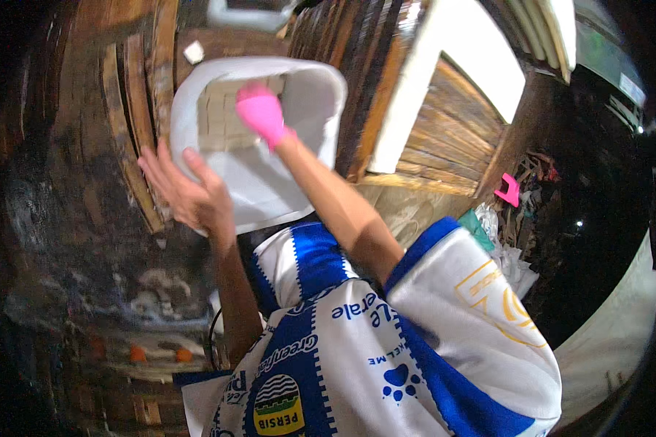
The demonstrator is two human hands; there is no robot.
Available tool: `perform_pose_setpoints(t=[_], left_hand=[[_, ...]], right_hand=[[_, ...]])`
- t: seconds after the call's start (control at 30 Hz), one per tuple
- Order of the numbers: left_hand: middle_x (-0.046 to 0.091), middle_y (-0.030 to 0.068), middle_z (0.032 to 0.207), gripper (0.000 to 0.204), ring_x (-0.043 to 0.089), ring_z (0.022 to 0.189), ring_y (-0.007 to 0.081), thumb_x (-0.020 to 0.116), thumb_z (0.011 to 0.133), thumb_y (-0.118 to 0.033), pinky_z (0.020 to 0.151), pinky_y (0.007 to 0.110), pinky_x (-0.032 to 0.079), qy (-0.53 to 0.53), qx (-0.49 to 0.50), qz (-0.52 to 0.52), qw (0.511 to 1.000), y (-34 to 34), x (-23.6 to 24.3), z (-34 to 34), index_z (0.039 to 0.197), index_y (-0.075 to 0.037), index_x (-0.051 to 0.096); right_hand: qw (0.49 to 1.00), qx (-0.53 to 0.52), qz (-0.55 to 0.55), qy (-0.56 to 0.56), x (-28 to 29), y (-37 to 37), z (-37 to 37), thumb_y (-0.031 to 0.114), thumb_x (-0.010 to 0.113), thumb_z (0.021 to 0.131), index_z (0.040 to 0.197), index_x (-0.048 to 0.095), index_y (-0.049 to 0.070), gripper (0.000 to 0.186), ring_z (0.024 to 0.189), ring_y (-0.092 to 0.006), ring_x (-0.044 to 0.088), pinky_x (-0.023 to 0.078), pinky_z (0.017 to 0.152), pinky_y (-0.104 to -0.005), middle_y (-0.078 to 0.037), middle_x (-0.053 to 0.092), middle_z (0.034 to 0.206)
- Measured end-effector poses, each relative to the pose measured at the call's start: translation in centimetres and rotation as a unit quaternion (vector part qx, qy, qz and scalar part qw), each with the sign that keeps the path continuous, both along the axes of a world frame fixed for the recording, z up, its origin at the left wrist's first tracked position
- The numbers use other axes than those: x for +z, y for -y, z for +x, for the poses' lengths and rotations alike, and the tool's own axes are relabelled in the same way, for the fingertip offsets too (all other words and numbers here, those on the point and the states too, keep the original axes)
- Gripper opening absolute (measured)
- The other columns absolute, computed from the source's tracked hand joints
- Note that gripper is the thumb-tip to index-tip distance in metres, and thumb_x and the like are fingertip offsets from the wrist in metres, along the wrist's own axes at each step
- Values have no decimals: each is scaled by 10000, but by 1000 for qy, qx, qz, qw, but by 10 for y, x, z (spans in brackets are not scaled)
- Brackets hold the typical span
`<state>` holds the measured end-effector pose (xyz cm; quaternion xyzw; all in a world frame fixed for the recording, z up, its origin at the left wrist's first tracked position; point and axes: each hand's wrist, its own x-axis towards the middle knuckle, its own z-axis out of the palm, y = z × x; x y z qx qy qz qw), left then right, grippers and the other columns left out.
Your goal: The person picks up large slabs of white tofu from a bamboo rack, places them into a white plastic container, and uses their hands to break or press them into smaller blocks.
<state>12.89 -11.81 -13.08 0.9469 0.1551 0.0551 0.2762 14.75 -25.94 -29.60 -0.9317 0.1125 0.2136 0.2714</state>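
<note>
A white plastic tub (262, 182) with rounded corners stands in front of me. Pale, square-cut blocks (215, 116) lie in rows at its bottom. My right hand (261, 116), in a pink glove, reaches down into the tub over the blocks. Its fingers are blurred, and whether it holds a block cannot be made out. My bare left hand (189, 191) is at the tub's left side, fingers stretched out and thumb apart, with nothing in it. Whether its palm touches the rim is unclear.
Wooden slats (135, 109) lie left of the tub, with a small white piece (194, 52) by its far left corner. To the right stand wooden boards (452, 131) with white cloth (481, 51). Further right are a pink object (509, 191) and crumpled plastic bags (506, 255).
</note>
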Motion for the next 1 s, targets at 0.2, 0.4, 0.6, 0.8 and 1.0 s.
perform_pose_setpoints(t=[0.2,0.4,0.6,0.8,1.0], left_hand=[[437,236,1420,543,335,1363,409,332,1020,-421,1118,491,266,58,5,11,998,-1,17,-4,1306,-4,528],[461,236,1399,563,350,1362,391,348,1010,-451,1110,474,287,89,-16,26,996,8,8,-3,1281,0,550],[439,259,1405,551,319,1374,405,358,1013,-427,1116,489,270,95,38,2,995,-6,11,-8,1277,20,542],[344,273,1466,520,237,1414,399,496,986,-306,1156,484,187,224,11,15,974,72,7,-27,1368,39,420],[148,261,1552,972,121,1454,385,758,752,-174,1177,447,158,47,-430,-184,883,224,46,-41,1497,10,160]], right_hand=[[898,-294,8,327,249,68,-69,167,669,807,1179,526,-34,446,1097,-343,491,376,973,-427,-181,541,1139],[898,-316,-218,215,205,140,-113,380,727,768,1197,474,-56,661,1078,-380,489,387,929,-467,-226,531,1106],[903,-263,-221,257,187,155,-115,332,630,855,1071,523,2,408,897,-352,547,456,783,-463,-184,542,924],[893,-323,-178,259,187,239,-144,273,622,869,1103,486,-55,425,981,-405,517,470,821,-484,-241,516,1021],[910,-345,-53,223,193,245,-72,366,598,885,1093,537,-40,460,1024,-395,547,465,865,-475,-233,553,1074]])
